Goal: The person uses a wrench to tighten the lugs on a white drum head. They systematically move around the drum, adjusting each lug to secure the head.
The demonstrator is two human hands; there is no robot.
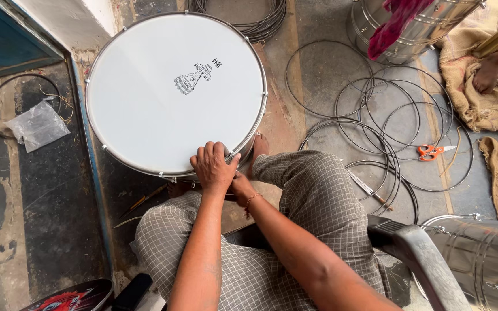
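A large drum (pixel 175 92) with a white head and metal rim stands on the floor (pixel 53 230) near its far left corner, drawn close between the seated person's knees so the near rim sits within easy reach. The left hand (pixel 213 167) lies palm-down over that near rim, fingers curled in a closed grip on the hoop, seemingly to steady it. The right hand (pixel 240 187) sits just below the rim, tucked under the left; whether its grip is closed cannot be told. Loose wire hoops (pixel 376 115) and orange-handled scissors (pixel 430 151) lie to the right; another person's hand (pixel 487 72) rests on burlap sacking (pixel 491 109).
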